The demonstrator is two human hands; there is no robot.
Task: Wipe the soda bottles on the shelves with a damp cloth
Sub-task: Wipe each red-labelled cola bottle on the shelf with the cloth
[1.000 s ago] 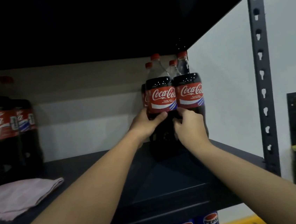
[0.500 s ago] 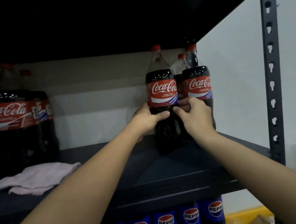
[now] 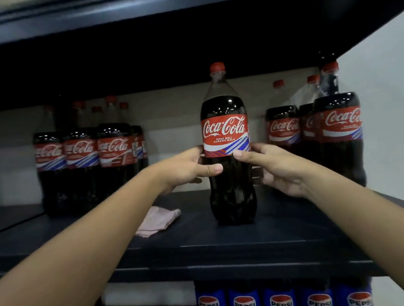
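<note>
A tall Coca-Cola bottle with a red cap stands upright on the dark shelf, apart from the other bottles. My left hand holds its left side, thumb across the front just under the label. My right hand holds its right side, thumb on the label's lower edge and fingers behind. A folded pink cloth lies on the shelf left of the bottle, below my left wrist and partly hidden by the forearm. Neither hand touches the cloth.
Several Coca-Cola bottles stand grouped at the back left, and more Coca-Cola bottles at the back right by the white wall. Pepsi bottles line the shelf below. Another dark shelf hangs low overhead.
Both hands have drawn one bottle out of the right-hand group and brought it left to the middle of the shelf near the cloth. The view has shifted left and back.
</note>
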